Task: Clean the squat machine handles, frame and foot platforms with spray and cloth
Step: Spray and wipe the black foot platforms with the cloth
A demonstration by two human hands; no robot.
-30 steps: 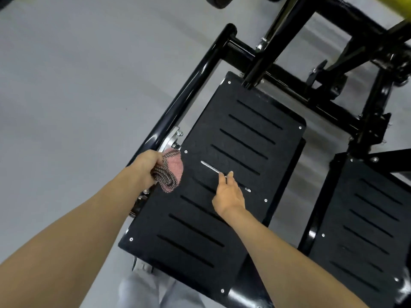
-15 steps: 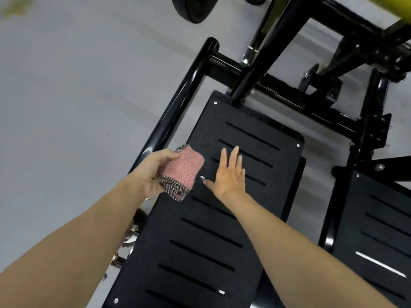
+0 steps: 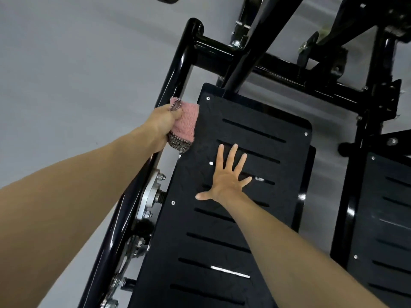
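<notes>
The left hand (image 3: 163, 123) grips a folded pink cloth (image 3: 185, 124) at the far left edge of the left foot platform (image 3: 222, 230), beside the black frame tube (image 3: 178, 70). The right hand (image 3: 224, 178) lies flat on the platform with fingers spread and straight, holding nothing. A second foot platform (image 3: 387, 230) sits to the right.

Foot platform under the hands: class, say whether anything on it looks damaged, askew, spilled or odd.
Nothing stands out. The foot platform looks flat and intact, with no spill visible. The white streak in one lower slot is probably a glint, not damage.
</notes>
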